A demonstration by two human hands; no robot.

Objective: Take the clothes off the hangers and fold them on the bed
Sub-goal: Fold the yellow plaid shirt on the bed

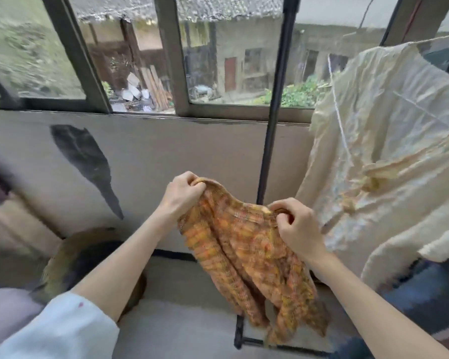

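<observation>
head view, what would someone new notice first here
Most striking is the orange plaid garment at centre, hanging down as the left hand and the right hand each grip its top edge. Next comes the cream garment hanging at the right, beside the dark rack pole. Behind them the window spans the top of the frame.
</observation>
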